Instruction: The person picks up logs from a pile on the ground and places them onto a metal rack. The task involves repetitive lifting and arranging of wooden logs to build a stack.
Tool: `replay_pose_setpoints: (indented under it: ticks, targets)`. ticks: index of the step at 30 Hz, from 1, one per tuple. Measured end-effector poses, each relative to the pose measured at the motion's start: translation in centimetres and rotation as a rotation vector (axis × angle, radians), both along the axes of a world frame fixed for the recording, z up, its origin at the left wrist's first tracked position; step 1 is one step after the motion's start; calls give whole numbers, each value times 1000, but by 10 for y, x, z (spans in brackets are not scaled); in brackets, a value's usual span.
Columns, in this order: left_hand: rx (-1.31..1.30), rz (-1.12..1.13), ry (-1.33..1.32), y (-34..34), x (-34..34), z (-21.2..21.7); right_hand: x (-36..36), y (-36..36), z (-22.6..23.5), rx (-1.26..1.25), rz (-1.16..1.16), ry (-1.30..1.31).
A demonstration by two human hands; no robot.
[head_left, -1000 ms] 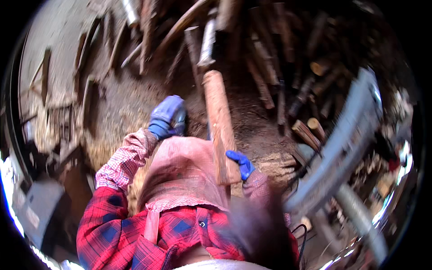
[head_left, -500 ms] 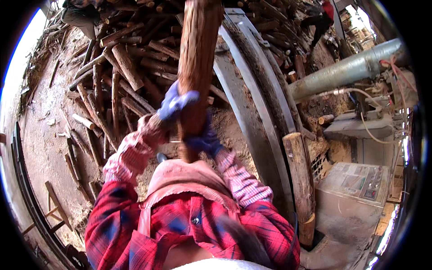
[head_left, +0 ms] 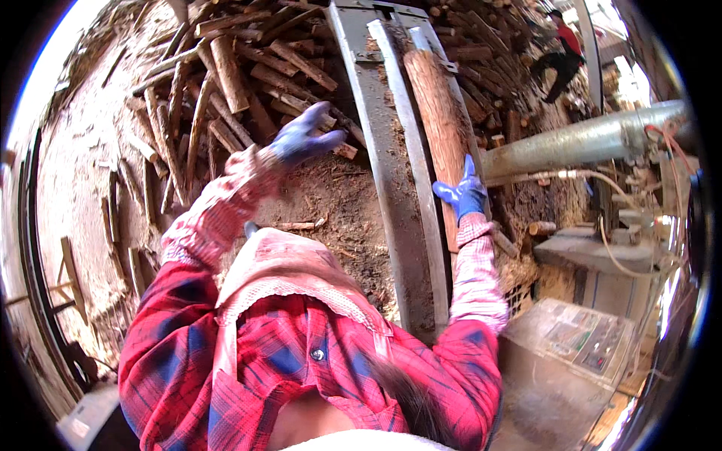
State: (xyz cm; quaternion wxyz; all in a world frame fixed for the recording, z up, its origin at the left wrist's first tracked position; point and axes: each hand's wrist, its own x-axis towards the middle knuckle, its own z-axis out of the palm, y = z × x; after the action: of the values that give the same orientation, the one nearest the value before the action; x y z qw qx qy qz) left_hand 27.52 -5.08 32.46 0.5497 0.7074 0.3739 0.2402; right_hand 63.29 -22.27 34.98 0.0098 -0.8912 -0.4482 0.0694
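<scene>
Log: long, reddish-brown, rough-surfaced wooden log (head_left: 432,113), lying lengthwise in the long grey metal trough (head_left: 395,195), beside a pale metal rail (head_left: 398,83); far end up near the top of the view, near end close to the right wrist.
Right hand: blue-gloved right hand (head_left: 464,194), open, thumb and fingers spread apart, touching the log near its lower end.
Left hand: violet-blue-gloved left hand (head_left: 307,137), open, thumb set apart from the fingers, raised in mid-air to the left of the trough, well apart from the log.
Clothing: red-and-blue plaid shirt (head_left: 173,331), pink checked cloth sleeve covers (head_left: 477,278) on both forearms, faded pink cloth apron (head_left: 282,263) over the front.
Woodpile: loose heap of brown cut logs (head_left: 228,75), jumbled at many angles, left of the trough and beyond the left hand.
Machinery: thick silver-grey metal pipe (head_left: 579,139), to the right of the trough; dusty beige metal control box (head_left: 556,342), near the right elbow.
Background: person in a red top and dark trousers (head_left: 565,56), at upper right, well apart from both hands.
</scene>
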Motion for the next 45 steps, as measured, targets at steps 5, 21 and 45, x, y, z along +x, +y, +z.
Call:
replay_pose_setpoints:
  ticks: [5, 21, 45]
  targets:
    - [-328, 410, 641, -55, -222, -162, -31, -2, 11, 27, -50, 154]
    - [-857, 803, 205, -103, -354, -329, -352, 130, -248, -349, 594, 857]
    - [-1010, 1464, -198, -98, -323, -493, -455, 232, -549, -635, -461, 1718]
